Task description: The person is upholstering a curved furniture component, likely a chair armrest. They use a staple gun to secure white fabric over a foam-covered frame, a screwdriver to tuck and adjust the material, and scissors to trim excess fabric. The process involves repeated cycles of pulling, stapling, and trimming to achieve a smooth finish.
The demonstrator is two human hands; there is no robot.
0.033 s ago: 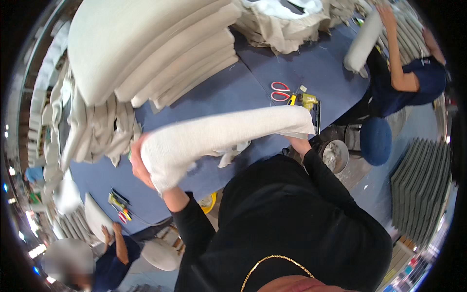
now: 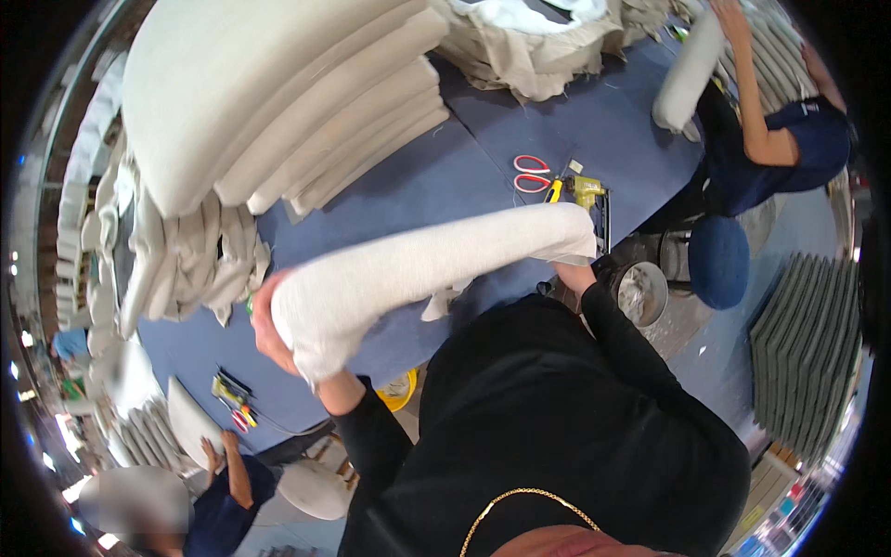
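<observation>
Between my hands I hold a cream fabric-covered cushion panel (image 2: 436, 246), edge-up and slightly curved, above the blue table (image 2: 371, 200). My left hand (image 2: 271, 327) is wrapped round its left end. My right hand (image 2: 575, 276) grips the underside of its right end, with those fingers mostly hidden by the cloth. A loose flap of cloth (image 2: 440, 303) shows below the panel. Just beyond its right end lie red-handled scissors (image 2: 532, 174), a yellow-handled tool (image 2: 554, 191) and a yellow-green staple gun (image 2: 588, 192).
Stacked cream panels (image 2: 306, 102) stand at the far left, beside heaped fabric covers (image 2: 200, 251). A second staple gun (image 2: 228, 390) lies at the near left. Co-workers handle panels at left and far right. A bucket (image 2: 642, 293), blue stool (image 2: 717, 263) and grey stack (image 2: 807, 353) stand right.
The view has shifted slightly. The panel's left end sits a little lower, and my grip on both ends is the same.
</observation>
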